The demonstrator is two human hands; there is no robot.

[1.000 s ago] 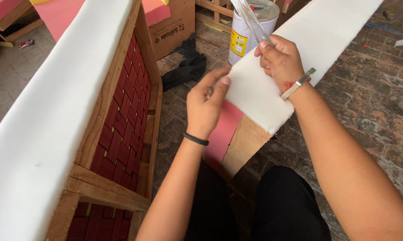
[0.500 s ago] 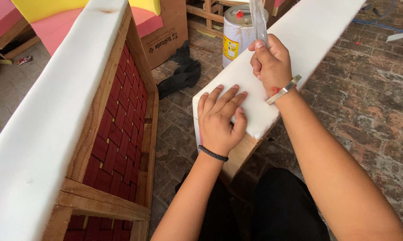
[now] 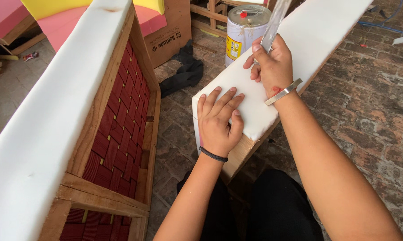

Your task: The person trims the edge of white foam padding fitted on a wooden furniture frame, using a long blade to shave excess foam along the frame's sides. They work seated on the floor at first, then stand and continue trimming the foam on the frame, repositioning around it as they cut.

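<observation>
While the left hand lies flat, fingers spread and holding nothing, on the near end of the white foam strip, the right hand is clenched around a long, pale, flat tool that rises from the foam a little farther along. That foam covers a wooden board running away over the brick floor. A metal can stands just left of the foam, a dark cloth beyond it. Farther left stands a wooden frame with red webbing.
</observation>
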